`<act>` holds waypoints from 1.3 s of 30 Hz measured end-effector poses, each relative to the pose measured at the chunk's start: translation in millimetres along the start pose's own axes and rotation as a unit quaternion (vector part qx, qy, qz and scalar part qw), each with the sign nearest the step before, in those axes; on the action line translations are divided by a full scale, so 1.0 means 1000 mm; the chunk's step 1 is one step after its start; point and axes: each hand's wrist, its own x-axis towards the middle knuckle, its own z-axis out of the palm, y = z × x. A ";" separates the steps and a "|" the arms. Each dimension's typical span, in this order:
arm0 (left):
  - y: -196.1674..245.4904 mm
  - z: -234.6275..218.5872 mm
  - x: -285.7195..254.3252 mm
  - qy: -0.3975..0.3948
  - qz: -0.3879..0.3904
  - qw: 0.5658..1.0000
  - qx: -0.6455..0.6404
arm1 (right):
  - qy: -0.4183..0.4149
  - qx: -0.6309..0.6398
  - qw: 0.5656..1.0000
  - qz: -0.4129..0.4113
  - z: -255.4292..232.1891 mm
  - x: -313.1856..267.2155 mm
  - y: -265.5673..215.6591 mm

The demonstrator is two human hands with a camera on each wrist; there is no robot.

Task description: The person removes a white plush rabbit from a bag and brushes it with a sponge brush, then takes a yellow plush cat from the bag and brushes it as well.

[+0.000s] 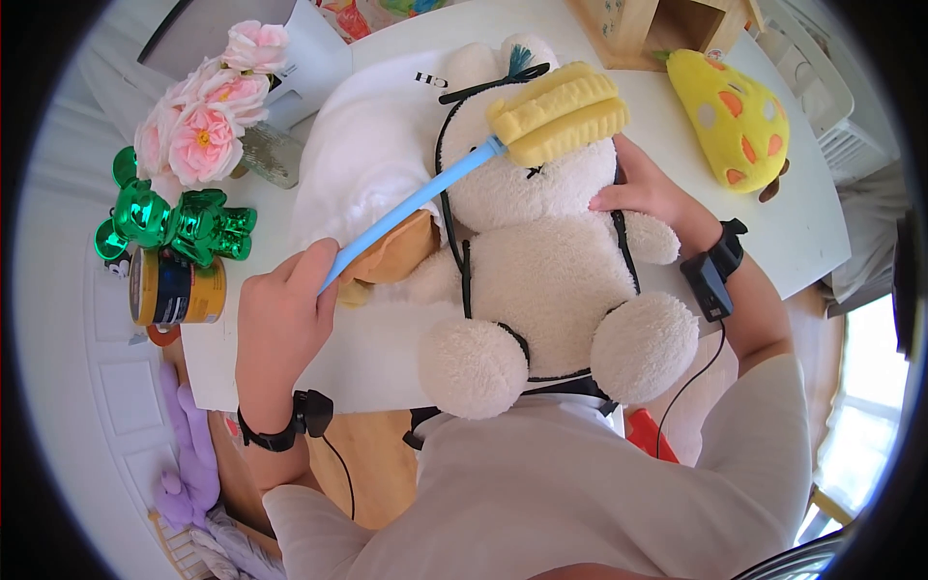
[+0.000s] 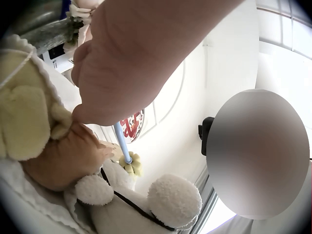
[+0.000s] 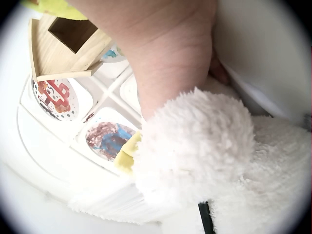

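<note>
- Across the head view's white table [image 1: 807, 232], a white plush toy [image 1: 546, 280] lies on its back before me, its two round feet pointing my way and black cord [image 1: 466, 280] running along its side.
- My left hand [image 1: 285, 314] grasps the lower end of a blue handle [image 1: 411, 213]; its ridged yellow head [image 1: 561, 114] lies over the toy's face.
- My right hand [image 1: 643, 188] grips the toy beside its head, thumb against the cheek and the other fingers out of sight behind it.
- Left of the toy, an orange stuffed piece [image 1: 391, 249] pokes out from white cloth [image 1: 358, 145]; farther left, a shiny green bear figure [image 1: 184, 220] lies on a tin [image 1: 208, 290], near pink flowers [image 1: 208, 130].
- Beyond my right hand I have a yellow spotted plush [image 1: 730, 121] and a wooden house [image 1: 619, 43].
- From the left wrist, my hand's heel fills the top, its closed fingers mostly hidden; the blue handle shows below it, and a pale yellow soft thing [image 2: 24, 122] lies beside the orange piece.
- From the right wrist, a fluffy part of the toy hides most of my fingers; painted ovals [image 3: 109, 139] show near the wooden house.
</note>
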 end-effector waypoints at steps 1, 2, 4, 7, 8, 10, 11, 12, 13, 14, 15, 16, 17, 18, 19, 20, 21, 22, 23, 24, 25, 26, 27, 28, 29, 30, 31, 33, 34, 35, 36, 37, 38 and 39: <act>0.001 -0.002 -0.001 -0.002 0.003 1.000 0.007 | -0.004 -0.009 1.000 -0.004 -0.001 0.000 0.000; 0.001 -0.005 -0.004 -0.005 0.005 1.000 0.015 | -0.005 -0.016 1.000 0.000 -0.002 -0.001 0.000; 0.000 -0.009 -0.008 -0.010 0.012 1.000 0.024 | -0.009 -0.029 0.999 0.008 -0.003 0.000 0.000; -0.003 -0.012 -0.012 -0.014 0.031 0.999 0.010 | -0.010 -0.023 1.000 -0.002 -0.003 -0.001 -0.001; -0.006 -0.014 -0.013 -0.013 0.042 0.999 -0.006 | -0.005 0.008 1.000 0.016 -0.003 -0.001 -0.003; -0.005 -0.016 -0.015 -0.001 0.011 0.998 -0.061 | 0.003 0.055 0.998 0.037 -0.001 -0.002 -0.007; -0.002 -0.017 -0.018 0.010 -0.030 0.994 -0.100 | 0.005 0.071 0.997 0.039 0.000 -0.001 -0.008; 0.001 -0.018 -0.019 0.022 -0.073 0.987 -0.140 | 0.004 0.072 0.997 0.029 0.000 0.000 -0.005; 0.002 -0.016 -0.019 0.026 -0.089 0.975 -0.200 | 0.002 0.072 0.997 0.018 0.001 0.002 -0.003; 0.002 -0.013 -0.019 0.031 -0.104 0.959 -0.261 | 0.004 0.069 0.997 0.020 0.001 0.003 -0.003; 0.004 -0.011 -0.018 0.035 -0.119 0.939 -0.321 | 0.006 0.067 0.998 0.022 -0.001 0.004 -0.003; 0.011 -0.010 -0.014 0.026 -0.143 0.909 -0.391 | 0.007 0.064 0.998 0.024 -0.002 0.005 -0.003; 0.022 -0.009 -0.010 0.018 -0.166 0.872 -0.460 | 0.011 0.068 0.997 0.022 -0.003 0.005 -0.004; 0.032 -0.009 -0.006 0.008 -0.188 0.830 -0.525 | 0.015 0.072 0.997 0.021 -0.002 0.005 -0.004; 0.039 -0.010 -0.002 -0.017 -0.201 0.801 -0.564 | 0.019 0.077 0.997 0.019 -0.002 0.005 -0.004; 0.046 -0.011 0.003 -0.041 -0.212 0.769 -0.601 | 0.016 0.064 0.998 0.006 -0.003 0.005 -0.003; 0.050 -0.011 0.008 -0.065 -0.223 0.734 -0.638 | 0.012 0.051 0.999 -0.007 -0.004 0.005 -0.002; 0.052 -0.004 0.012 -0.052 -0.189 0.744 -0.639 | 0.008 0.038 0.999 -0.019 -0.004 0.006 -0.002; 0.051 0.007 0.015 -0.038 -0.155 0.752 -0.639 | 0.015 0.117 0.993 -0.013 -0.002 0.006 -0.002; 0.052 0.014 0.019 -0.025 -0.122 0.760 -0.638 | 0.020 0.197 0.980 -0.005 0.001 0.004 -0.002; 0.057 0.015 0.025 -0.007 -0.125 0.765 -0.632 | 0.026 0.274 0.961 0.003 0.005 0.004 -0.003; 0.062 0.017 0.031 0.012 -0.128 0.770 -0.625 | 0.024 0.313 0.949 0.014 0.005 0.003 -0.005; 0.063 0.017 0.036 0.030 -0.130 0.775 -0.618 | 0.023 0.351 0.936 0.025 0.004 0.002 -0.007; 0.061 0.017 0.038 0.011 -0.136 0.764 -0.631 | 0.022 0.388 0.921 0.036 0.003 0.003 -0.010; 0.063 0.016 0.039 0.015 -0.139 0.761 -0.634 | 0.012 0.393 0.919 0.035 0.002 0.004 -0.010; 0.067 0.016 0.041 0.017 -0.143 0.757 -0.637 | 0.003 0.399 0.916 0.034 0.001 0.004 -0.008; 0.070 0.015 0.042 0.018 -0.147 0.754 -0.640 | -0.006 0.406 0.913 0.033 0.000 0.004 -0.006; 0.072 0.015 0.041 -0.005 -0.167 0.706 -0.688 | -0.015 0.397 0.917 0.034 0.001 0.003 -0.001; 0.072 0.015 0.041 -0.017 -0.177 0.681 -0.710 | -0.012 0.377 0.925 0.045 0.001 0.002 0.004; 0.071 0.016 0.040 -0.018 -0.173 0.679 -0.714 | -0.010 0.356 0.933 0.056 0.000 0.001 0.009; 0.069 0.017 0.039 -0.019 -0.168 0.676 -0.717 | -0.016 0.337 0.939 0.069 -0.002 0.002 0.012; 0.069 0.018 0.038 -0.021 -0.164 0.673 -0.721 | -0.015 0.333 0.940 0.072 -0.001 0.001 0.014; 0.070 0.016 0.039 -0.028 -0.159 0.665 -0.729 | -0.016 0.329 0.941 0.075 0.004 0.001 0.011; 0.072 0.013 0.040 -0.035 -0.154 0.657 -0.737 | -0.017 0.325 0.942 0.078 0.009 0.001 0.008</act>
